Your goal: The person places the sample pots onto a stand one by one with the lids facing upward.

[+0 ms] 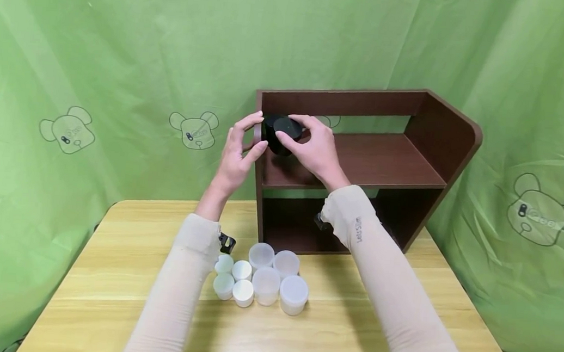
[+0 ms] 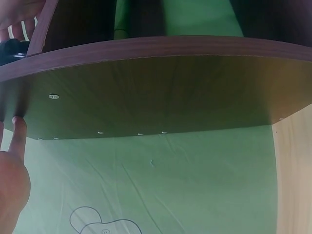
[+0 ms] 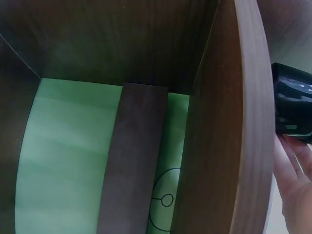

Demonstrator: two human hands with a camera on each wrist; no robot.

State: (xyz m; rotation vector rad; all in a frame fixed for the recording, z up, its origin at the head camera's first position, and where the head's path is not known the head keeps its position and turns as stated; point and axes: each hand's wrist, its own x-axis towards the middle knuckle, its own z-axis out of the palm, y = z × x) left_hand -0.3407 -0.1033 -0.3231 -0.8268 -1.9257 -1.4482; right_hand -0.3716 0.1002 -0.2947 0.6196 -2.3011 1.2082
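My right hand [image 1: 317, 150] holds a black, round-lidded jar [image 1: 287, 126] between thumb and fingers, over the left end of the upper shelf. More black [image 1: 272, 122] shows just left of that lid, partly hidden. In the right wrist view the glossy dark jar [image 3: 295, 100] is partly cut off by the frame, with fingers under it. At the outer face of the brown rack's left side panel [image 2: 146, 97] is my left hand [image 1: 236, 159]. Its fingertips touch the panel, thumb and fingers spread.
In front of the two-tier rack [image 1: 377, 155], on the wooden table [image 1: 133, 264], stand several small white-lidded tubs [image 1: 243, 290] beside several larger translucent tubs [image 1: 294, 294]. A green curtain [image 1: 172, 54] hangs behind and along both sides.
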